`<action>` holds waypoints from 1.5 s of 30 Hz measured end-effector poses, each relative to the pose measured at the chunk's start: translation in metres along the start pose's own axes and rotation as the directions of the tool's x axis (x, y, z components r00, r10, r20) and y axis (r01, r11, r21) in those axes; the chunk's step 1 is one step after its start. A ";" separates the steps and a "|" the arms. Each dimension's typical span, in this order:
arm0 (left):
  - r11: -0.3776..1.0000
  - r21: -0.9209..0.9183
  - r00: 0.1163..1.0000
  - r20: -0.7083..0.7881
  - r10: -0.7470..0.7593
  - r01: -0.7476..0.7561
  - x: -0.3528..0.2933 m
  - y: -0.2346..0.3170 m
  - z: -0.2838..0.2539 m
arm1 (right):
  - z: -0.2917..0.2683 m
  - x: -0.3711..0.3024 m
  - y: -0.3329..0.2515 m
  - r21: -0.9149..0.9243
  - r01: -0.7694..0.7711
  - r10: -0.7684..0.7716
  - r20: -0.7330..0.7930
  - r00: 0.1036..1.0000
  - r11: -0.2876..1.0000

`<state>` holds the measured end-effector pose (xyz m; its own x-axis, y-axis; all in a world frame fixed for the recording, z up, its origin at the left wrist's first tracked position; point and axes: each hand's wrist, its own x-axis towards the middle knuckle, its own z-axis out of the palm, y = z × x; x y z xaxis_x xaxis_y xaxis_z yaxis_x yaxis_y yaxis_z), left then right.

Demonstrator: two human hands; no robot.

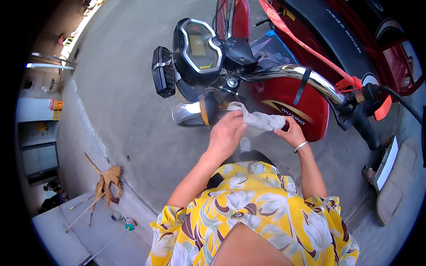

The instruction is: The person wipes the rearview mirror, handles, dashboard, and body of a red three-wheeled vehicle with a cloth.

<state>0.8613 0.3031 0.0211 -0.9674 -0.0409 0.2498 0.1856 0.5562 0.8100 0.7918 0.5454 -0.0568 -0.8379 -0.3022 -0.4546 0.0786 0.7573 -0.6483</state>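
A light grey cloth (pixel 262 120) is stretched between my two hands, beside the red painted panel (pixel 295 99) of a motor trike or scooter. My left hand (pixel 227 133) grips the cloth's left end, close to a round lamp with an orange band (pixel 193 112). Pinched in my right hand (pixel 293 132) is the cloth's other end, near the panel's lower edge. The cloth hangs bunched and seems to be in front of the panel; whether it touches the panel I cannot tell. Above it are the instrument display (pixel 203 48) and the chrome handlebar (pixel 293 71).
A black rectangular lamp (pixel 164 71) juts out left of the display. A red cord (pixel 310 51) runs down to the right handlebar grip (pixel 366 131). A broom (pixel 108 181) and sticks lie at the lower left, and a beige cushion-like piece (pixel 397 186) stands at the right.
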 end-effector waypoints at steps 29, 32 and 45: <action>-0.152 -0.988 0.741 0.080 -0.667 -0.030 0.077 -0.058 0.008 | 0.020 0.130 -0.111 0.746 0.131 -0.176 -0.019 0.984 0.653; -0.220 -0.973 0.827 0.071 -0.558 -0.064 0.077 -0.075 0.015 | 0.020 0.133 -0.102 0.761 0.090 -0.141 0.001 0.990 0.642; -0.250 -0.959 0.714 0.079 -0.696 -0.137 0.084 -0.070 0.011 | 0.037 0.172 -0.069 0.228 0.530 -0.454 -0.313 0.834 0.817</action>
<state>0.7651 0.2696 -0.0201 -0.8332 -0.3508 -0.4274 0.2515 -0.9288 0.2721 0.6624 0.4193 -0.1128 -0.9036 -0.4151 0.1060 -0.2568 0.3267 -0.9095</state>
